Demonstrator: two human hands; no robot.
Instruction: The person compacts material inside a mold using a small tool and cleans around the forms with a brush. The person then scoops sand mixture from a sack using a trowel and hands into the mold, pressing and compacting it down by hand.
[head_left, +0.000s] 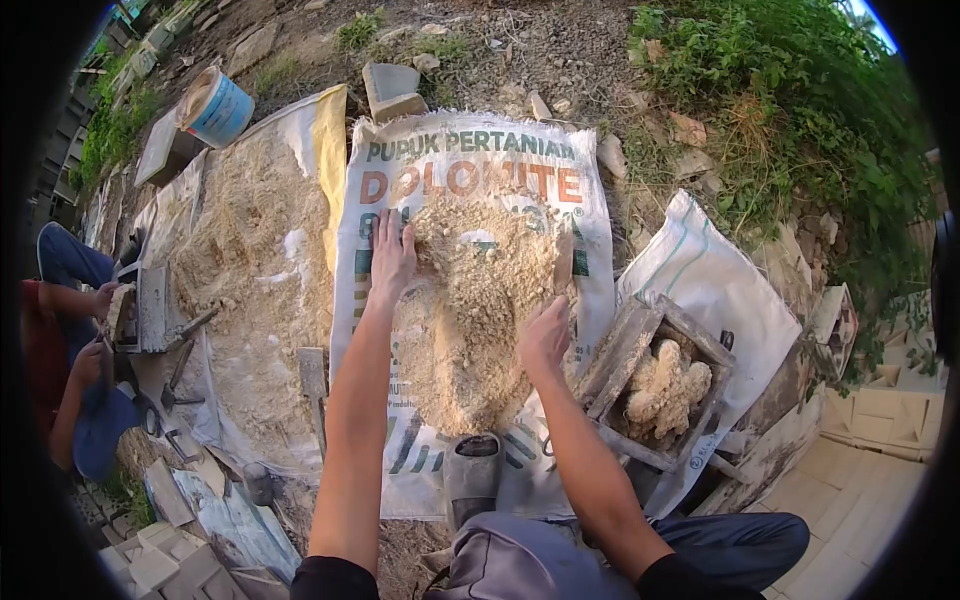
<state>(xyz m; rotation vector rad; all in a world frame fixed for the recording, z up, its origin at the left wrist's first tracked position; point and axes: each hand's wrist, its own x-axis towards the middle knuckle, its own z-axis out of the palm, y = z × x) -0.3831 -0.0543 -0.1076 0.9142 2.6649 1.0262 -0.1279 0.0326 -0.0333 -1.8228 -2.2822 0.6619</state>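
A heap of crumbly, pale tan mix (480,290) lies on a printed white sack (360,170) spread on the ground in front of me. My left hand (392,258) is at the heap's left edge, over the sack, its fingers stretched out and holding nothing. On the heap's right side, my right hand (545,335) is closed around a flat, brownish strip (564,258) that looks like wood. This strip stands along the heap's right edge; its lower end is hidden in my fingers.
To the right, a wooden box mould (600,375) holds lumps of mix on another white sack (690,245). More mix (250,270) covers a sheet on the left, where a co-worker (75,310) handles a mould. A bucket (218,108) and concrete blocks (392,90) sit behind.
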